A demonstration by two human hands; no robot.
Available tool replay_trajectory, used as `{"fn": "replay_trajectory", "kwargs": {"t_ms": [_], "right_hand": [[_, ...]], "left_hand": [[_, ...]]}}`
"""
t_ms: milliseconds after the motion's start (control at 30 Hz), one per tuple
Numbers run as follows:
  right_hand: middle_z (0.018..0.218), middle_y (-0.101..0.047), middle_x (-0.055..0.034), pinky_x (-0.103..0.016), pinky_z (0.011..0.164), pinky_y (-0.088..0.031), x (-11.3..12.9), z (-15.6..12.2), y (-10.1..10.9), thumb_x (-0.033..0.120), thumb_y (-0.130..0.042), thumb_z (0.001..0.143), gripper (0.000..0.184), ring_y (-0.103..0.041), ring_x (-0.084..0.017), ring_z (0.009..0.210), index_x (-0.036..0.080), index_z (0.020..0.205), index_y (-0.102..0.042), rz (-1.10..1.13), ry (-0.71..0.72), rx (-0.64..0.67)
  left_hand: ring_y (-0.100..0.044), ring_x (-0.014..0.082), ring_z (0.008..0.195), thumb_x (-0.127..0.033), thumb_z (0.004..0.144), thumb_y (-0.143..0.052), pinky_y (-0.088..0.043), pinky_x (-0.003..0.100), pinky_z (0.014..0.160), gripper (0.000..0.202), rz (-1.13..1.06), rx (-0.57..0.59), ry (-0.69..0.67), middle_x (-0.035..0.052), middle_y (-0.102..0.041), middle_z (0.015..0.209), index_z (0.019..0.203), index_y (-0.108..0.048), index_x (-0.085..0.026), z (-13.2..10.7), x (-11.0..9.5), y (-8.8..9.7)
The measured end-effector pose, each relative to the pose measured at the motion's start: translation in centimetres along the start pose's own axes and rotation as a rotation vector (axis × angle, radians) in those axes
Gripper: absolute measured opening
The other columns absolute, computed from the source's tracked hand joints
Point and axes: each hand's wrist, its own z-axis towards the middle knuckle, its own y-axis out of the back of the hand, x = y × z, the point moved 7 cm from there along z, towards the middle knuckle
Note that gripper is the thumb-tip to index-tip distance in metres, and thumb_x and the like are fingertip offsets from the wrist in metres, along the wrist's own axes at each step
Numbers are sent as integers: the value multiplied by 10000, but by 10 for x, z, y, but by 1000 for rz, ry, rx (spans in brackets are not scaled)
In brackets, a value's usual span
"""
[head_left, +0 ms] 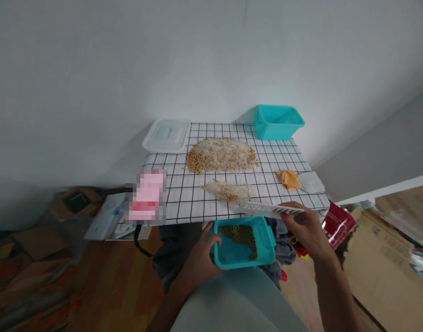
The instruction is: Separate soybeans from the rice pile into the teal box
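My left hand (206,251) is closed round the left wall of a teal plastic container (245,266), just below the table's front edge. Small green beans (239,234) lie in it, mostly along the far and right sides. Between the fingers of my right hand (303,226) is a flat white slotted plastic piece (267,209), held at the table edge above the container. Its far end is by a small heap of white grains and yellow beans (228,190). Farther back lies a larger heap of yellow beans and white grains (221,154).
On the checked tablecloth (184,198) stand a second teal container (279,127) at back right and a translucent lid (167,136) at back left. An orange cloth (289,179) and a white cloth (311,182) lie right. A blurred pink item (149,193) is left. Cardboard (391,263) lies below right.
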Motion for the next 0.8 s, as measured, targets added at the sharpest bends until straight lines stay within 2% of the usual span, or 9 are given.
{"fn": "replay_trajectory", "kwargs": {"t_ms": [200,367,500,633,800], "right_hand": [[923,-768,-47,-329,813,-519,-11,52,6,326,-676,842,201,-691,-235,861,195,956,-778,-24,68,1],[914,-779,-45,-332,789,-523,-21,71,14,339,-714,823,226,-698,-241,846,199,985,-786,89,27,-18],[1009,-785,-52,-338,845,-533,-21,61,19,369,-760,800,276,-705,-253,928,212,1024,-791,245,-31,-80],[1052,-786,-50,-358,907,-544,-29,37,28,364,-805,765,363,-716,-268,995,228,1100,-772,520,-114,-247],[1164,-765,-40,-366,956,-558,-28,-5,17,339,-801,765,511,-691,-272,1137,288,1261,-690,857,-195,-399]], "left_hand": [[-359,361,1478,-263,590,-878,-439,419,1096,519,-22,-87,45,180,-313,1587,954,-510,-227,-22,13,18],[-396,350,1464,-268,614,-844,-448,433,1107,470,11,-212,33,181,-357,1587,950,-517,-234,-43,22,34],[-460,328,1427,-265,609,-798,-495,376,1054,400,84,-289,30,154,-368,1603,886,-510,-242,-59,24,35],[-544,289,1358,-305,665,-729,-539,321,967,281,131,-309,82,125,-394,1605,846,-523,-245,-78,31,34],[-566,278,1335,-372,733,-675,-548,301,925,189,57,-299,55,83,-448,1584,798,-546,-251,-94,25,41]]}}
